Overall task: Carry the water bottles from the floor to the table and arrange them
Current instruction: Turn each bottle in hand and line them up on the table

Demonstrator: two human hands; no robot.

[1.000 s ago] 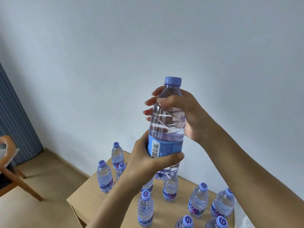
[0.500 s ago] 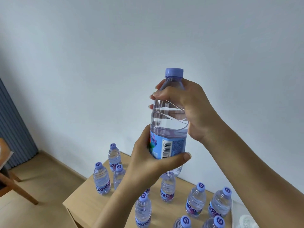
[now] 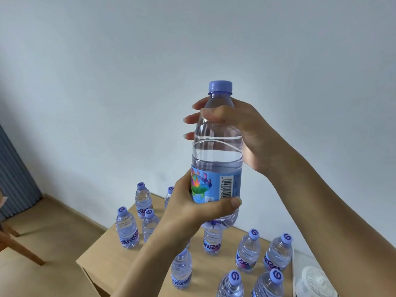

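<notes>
The water bottle [image 3: 216, 155] has turned since a second ago, its barcode now facing the camera, held upright above the bench [image 3: 102, 256] with the left hand [image 3: 190, 211] wrapping its label and the right hand [image 3: 242, 133] its shoulder, so placing is probably next.

Plain pale grey-white wall [image 3: 128, 82] fills most of the bkgd. Far left, a blue-grey vertically ribbed panel [image 3: 15, 174], poss. a curtain, can't tell, runs down to a light tan floor [image 3: 42, 228]. Brown wooden chair leg [image 3: 19, 247] angles across the floor at the left edge, w/ a shadow beside it. Bottom right, a white round embossed lid-like object [image 3: 315, 281] lies on a pale surface, partly cut off by the frame edge.
</notes>
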